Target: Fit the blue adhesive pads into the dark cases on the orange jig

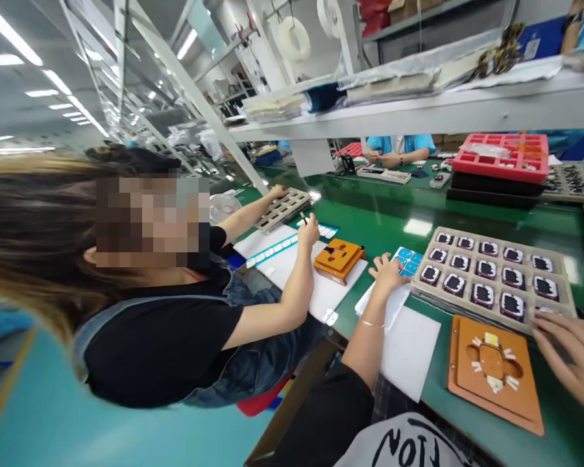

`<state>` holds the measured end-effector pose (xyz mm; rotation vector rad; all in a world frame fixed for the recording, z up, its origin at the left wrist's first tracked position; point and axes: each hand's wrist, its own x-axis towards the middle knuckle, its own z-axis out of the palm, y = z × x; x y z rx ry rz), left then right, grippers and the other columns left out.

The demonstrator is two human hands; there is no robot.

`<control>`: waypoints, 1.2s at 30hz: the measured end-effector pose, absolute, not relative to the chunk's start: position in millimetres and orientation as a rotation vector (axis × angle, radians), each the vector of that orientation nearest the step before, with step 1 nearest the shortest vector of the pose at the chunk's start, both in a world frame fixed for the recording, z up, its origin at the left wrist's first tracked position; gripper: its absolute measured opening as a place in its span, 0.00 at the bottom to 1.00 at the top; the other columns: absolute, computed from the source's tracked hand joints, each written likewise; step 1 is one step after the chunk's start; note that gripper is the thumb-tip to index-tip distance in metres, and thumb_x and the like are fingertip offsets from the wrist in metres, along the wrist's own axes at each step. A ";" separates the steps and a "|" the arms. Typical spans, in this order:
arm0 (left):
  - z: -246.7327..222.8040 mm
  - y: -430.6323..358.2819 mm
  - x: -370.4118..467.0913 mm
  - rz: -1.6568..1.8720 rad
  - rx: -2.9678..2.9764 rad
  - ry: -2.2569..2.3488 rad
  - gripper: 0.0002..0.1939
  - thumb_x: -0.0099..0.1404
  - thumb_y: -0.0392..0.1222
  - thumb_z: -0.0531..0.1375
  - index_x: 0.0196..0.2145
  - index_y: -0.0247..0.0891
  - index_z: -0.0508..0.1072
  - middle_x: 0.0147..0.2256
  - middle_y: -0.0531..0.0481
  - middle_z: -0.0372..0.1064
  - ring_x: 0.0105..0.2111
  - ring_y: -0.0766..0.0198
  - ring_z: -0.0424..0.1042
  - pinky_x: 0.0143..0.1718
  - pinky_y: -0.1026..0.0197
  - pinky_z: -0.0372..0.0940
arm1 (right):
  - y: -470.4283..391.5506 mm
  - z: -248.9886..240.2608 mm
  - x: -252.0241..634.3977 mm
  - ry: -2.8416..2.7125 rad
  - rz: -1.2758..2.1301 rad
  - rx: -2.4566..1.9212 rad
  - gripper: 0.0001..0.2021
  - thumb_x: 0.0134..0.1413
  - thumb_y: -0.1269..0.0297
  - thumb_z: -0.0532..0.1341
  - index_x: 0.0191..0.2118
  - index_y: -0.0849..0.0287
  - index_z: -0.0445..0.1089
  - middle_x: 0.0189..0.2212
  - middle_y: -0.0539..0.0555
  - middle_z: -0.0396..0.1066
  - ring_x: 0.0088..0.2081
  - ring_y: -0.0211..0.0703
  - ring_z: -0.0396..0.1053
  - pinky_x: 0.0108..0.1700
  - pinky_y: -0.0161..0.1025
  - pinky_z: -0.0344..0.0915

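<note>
Looking down through the head view, we have two bare hands at work over a green bench! Call the orange fixture point(491, 370) the middle of the dial. At twelve, just beyond it, lies the grey tray point(529, 279), rows of dark, white-rimmed pieces point(486, 268) sitting in its pockets.

Over at ten, the left hand point(389, 271): fingers spread wide and grasping nothing visible, resting against the blue-marked sheet point(409, 258), which lies just beside the tray's left edge. White paper point(400, 303) sits beneath that wrist, and a white sheet point(415, 350) reaches out toward nine.

Between two and three, here's the right hand point(577, 353), fingers stretched over the tray's lower right corner, partly covering the last piece there. Is it pinching that piece? Cannot tell; the frame cuts the hand off.

Farther out at ten, a seated co-worker point(156, 350) holds a dark, slim tool point(304, 219), a second orange fixture point(339, 256) nearby.
</note>
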<state>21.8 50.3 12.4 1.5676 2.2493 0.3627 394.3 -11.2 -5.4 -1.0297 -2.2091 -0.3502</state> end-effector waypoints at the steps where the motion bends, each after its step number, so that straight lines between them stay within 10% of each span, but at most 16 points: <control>1: 11.8 51.0 21.2 0.352 1.563 2.250 0.15 0.56 0.48 0.69 0.40 0.45 0.73 0.65 0.47 0.50 0.64 0.45 0.46 0.60 0.42 0.50 | -11.7 -5.7 389.8 -2.233 -0.415 -0.994 0.12 0.66 0.60 0.54 0.49 0.52 0.71 0.46 0.56 0.77 0.43 0.58 0.70 0.43 0.53 0.63; 14: 4.3 54.5 19.4 0.493 1.605 2.175 0.12 0.55 0.36 0.66 0.36 0.40 0.68 0.56 0.45 0.62 0.60 0.46 0.54 0.56 0.46 0.53 | -16.7 -6.3 367.4 -2.345 -0.487 -1.125 0.15 0.69 0.64 0.51 0.50 0.52 0.73 0.53 0.53 0.75 0.52 0.54 0.65 0.52 0.52 0.54; 23: 3.0 52.1 22.3 1.036 1.710 1.964 0.13 0.59 0.31 0.60 0.40 0.40 0.62 0.37 0.49 0.72 0.40 0.57 0.73 0.49 0.49 0.63 | -18.6 -6.1 360.5 -2.260 -0.258 -1.276 0.15 0.71 0.59 0.48 0.50 0.51 0.71 0.48 0.54 0.76 0.46 0.51 0.65 0.49 0.52 0.53; 28: 14.6 34.1 44.5 1.431 2.090 1.415 0.01 0.65 0.36 0.55 0.36 0.39 0.66 0.37 0.46 0.71 0.40 0.60 0.72 0.46 0.54 0.67 | -16.9 -10.7 358.9 -2.231 -0.316 -1.280 0.15 0.71 0.60 0.48 0.51 0.51 0.71 0.48 0.54 0.76 0.45 0.52 0.64 0.48 0.51 0.53; 36: 8.3 -3.9 105.3 1.182 2.576 0.306 0.11 0.66 0.32 0.55 0.38 0.40 0.76 0.37 0.47 0.75 0.42 0.62 0.74 0.48 0.56 0.69 | -21.8 4.2 357.9 -2.267 -0.310 -1.284 0.14 0.69 0.63 0.51 0.51 0.54 0.72 0.45 0.55 0.78 0.46 0.53 0.64 0.50 0.53 0.50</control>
